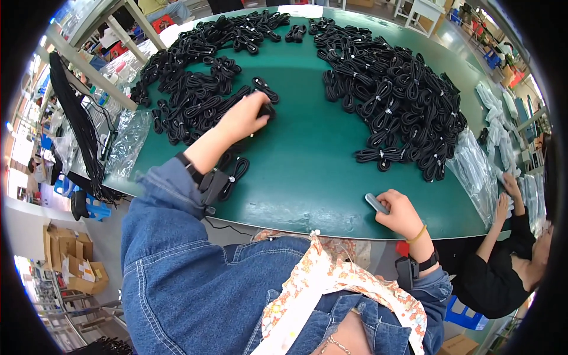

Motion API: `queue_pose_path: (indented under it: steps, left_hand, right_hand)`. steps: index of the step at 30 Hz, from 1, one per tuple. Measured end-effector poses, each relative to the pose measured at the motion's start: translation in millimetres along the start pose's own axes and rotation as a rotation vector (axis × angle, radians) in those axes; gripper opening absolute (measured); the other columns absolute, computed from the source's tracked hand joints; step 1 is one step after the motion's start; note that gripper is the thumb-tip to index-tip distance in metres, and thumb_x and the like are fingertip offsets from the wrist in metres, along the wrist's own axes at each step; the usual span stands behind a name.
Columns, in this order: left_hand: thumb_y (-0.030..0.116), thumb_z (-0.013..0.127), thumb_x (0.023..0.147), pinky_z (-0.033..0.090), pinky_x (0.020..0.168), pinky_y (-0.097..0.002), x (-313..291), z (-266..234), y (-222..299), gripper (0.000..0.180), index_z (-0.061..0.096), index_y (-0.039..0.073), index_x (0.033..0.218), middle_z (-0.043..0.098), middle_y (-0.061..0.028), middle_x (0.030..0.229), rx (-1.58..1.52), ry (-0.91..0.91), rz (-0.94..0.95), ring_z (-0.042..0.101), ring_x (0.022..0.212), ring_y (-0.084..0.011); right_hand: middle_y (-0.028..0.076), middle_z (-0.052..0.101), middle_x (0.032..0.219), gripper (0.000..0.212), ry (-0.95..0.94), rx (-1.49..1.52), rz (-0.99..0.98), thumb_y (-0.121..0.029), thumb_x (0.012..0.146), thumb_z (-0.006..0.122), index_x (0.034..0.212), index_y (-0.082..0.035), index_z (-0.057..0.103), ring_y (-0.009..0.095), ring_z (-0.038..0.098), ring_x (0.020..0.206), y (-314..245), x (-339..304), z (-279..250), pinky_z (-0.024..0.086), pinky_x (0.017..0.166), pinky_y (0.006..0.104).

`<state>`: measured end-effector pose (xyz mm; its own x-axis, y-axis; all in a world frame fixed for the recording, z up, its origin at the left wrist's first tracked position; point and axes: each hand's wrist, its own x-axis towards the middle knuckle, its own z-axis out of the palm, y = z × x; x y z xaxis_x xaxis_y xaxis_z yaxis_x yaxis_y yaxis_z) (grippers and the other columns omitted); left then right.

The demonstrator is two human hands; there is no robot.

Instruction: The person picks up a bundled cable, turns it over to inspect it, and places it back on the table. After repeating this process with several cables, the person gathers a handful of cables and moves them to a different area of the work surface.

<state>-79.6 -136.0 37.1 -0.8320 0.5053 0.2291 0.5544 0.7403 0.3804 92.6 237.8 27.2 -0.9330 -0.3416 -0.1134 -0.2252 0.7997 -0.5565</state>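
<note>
Stretched out over the left half of the green table, my left hand (244, 117) has its thumb and fingers closed round a black cable bundle (268, 110), mostly hidden by the fingers. Another tied cable bundle (265, 90) lies just beyond it, and a heap of them (198, 89) spreads to its left. Close to the front edge, my right hand (401, 213) grips a small grey oblong piece (377, 203) with a rounded end; its exact kind cannot be made out. Below my left forearm rests a cable bundle (236, 171).
A bigger heap of black cable bundles (396, 89) covers the table's right side. Clear plastic bags (473, 168) lie at the right edge, by a co-worker's hands (507, 192). Long black cables (77, 118) hang from a rack at left. Cardboard boxes (77, 260) stand on the floor.
</note>
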Motion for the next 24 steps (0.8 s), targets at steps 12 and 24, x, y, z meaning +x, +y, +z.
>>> queue_pose_path:
  steps: [12,24]
  left_hand:
    - [0.005,0.054,0.076,0.044,0.087,-0.0386,-15,20,147,0.047,0.035,0.005,0.119,0.041,-0.0198,0.120,-1.671,0.482,-0.104,0.044,0.110,-0.0347]
    - [0.002,0.055,0.079,0.043,0.088,-0.0380,-1,79,148,0.044,0.036,0.003,0.119,0.042,-0.0172,0.120,-1.865,0.500,-0.151,0.044,0.111,-0.0298]
  right_hand:
    - [0.000,0.042,0.062,0.010,0.168,0.941,-0.223,-0.002,0.076,0.043,0.083,-0.001,0.050,0.005,0.037,0.049,-28,103,-20,0.030,0.045,0.0196]
    - [0.000,0.052,0.065,0.027,0.384,1.116,-0.244,-0.014,0.079,0.060,0.099,0.003,0.054,0.002,0.041,0.048,-22,98,12,0.030,0.041,0.0161]
